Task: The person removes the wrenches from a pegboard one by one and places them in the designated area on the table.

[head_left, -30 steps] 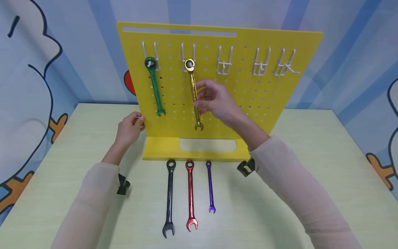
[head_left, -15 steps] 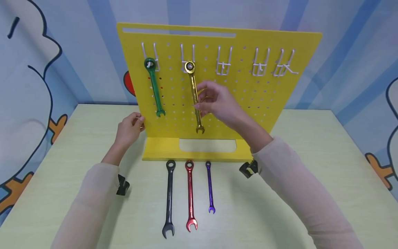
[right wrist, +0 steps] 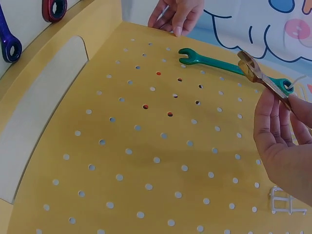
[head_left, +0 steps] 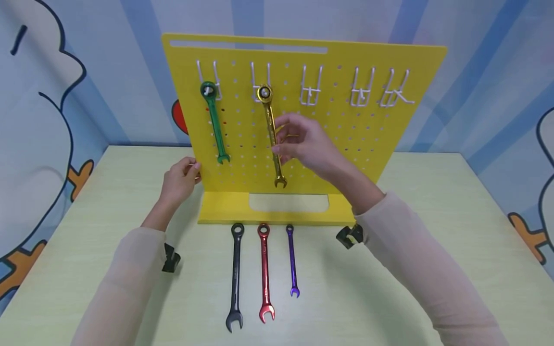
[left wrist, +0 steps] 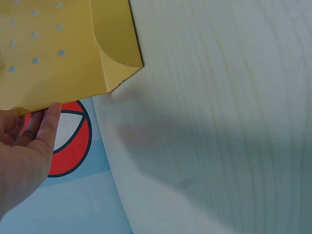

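Head view: looks forward and down from above the table, facing the upright yellow pegboard square-on, whole scene in frame. Left wrist view: very close, at the pegboard's lower left corner and tabletop. Right wrist view: close, skims across the pegboard face. All three views share the pegboard.

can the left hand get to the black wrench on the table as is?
Probably yes. The left hand grips the yellow pegboard's left edge, so it must let go first. The black wrench lies flat before the board's base, with bare table between and nothing blocking.
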Available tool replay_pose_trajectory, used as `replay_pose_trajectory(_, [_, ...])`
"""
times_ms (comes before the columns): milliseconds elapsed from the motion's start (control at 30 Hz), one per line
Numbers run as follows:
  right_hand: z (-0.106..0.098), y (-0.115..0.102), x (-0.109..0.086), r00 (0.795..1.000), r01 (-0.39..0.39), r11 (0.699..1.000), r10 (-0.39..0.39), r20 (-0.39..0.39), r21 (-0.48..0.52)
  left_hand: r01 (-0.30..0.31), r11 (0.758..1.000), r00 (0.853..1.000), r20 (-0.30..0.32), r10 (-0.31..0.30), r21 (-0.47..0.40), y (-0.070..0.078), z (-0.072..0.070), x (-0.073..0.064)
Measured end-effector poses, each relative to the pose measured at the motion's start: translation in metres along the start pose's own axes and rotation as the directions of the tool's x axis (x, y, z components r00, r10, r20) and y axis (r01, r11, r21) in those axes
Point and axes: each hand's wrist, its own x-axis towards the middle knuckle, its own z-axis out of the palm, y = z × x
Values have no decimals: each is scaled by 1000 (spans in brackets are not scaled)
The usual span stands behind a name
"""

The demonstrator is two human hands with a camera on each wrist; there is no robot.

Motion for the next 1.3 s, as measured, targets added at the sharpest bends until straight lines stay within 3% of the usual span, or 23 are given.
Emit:
replay_pose_trajectory(967, [-9, 5, -19, 998, 23, 998, -20, 55, -59, -3, 1000, 1000, 2, 3, 5, -4, 0, 2])
replay_pose_trajectory(1300, [-15, 22, -26, 995, -56, 990, 65, 72, -130, -8, 1000, 1000, 4, 8, 4, -3, 0, 2])
